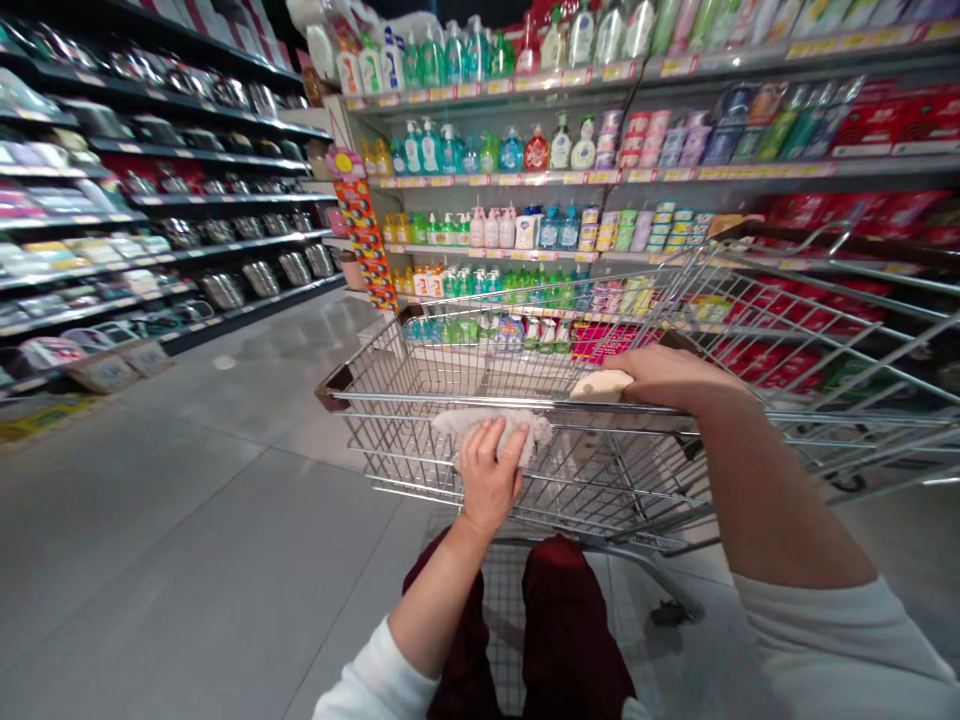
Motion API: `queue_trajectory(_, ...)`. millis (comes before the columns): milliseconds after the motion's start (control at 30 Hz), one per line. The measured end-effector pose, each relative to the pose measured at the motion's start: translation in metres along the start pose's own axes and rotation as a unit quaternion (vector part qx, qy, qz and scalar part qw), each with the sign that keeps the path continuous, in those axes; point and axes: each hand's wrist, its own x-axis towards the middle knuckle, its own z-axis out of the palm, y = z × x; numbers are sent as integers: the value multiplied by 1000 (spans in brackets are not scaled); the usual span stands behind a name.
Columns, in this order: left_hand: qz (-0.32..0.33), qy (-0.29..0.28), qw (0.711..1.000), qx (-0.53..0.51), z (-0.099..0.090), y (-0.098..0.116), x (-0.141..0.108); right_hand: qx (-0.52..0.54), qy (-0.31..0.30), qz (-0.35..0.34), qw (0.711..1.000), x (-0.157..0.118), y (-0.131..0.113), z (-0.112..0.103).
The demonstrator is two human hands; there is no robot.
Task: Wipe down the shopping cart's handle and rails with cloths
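Pressed flat against the near side of a metal shopping cart (420, 398) is a white cloth (450, 422), with my left hand (491, 465) on top, fingers spread over it. Just inside the top rail, my right hand (664, 375) is closed round a pale, cream-coloured object (600, 385), whose exact kind I cannot make out. Its fingers are partly hidden. Wire mesh forms the cart's basket, with a brown corner piece (335, 386) at the left end.
Shelves (495, 180) of soap bottles stand behind the cart. Metal pots fill shelves (210, 155) at the left. Another wire cart (847, 330) adjoins on the right. A wheel (675, 612) rests on the grey floor (187, 540) near my legs.
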Motion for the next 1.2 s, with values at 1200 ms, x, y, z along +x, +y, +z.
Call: queue_trajectory(1200,21,-219,975,22,7,-5,-59,18,2,-14,1000,24,-9,2)
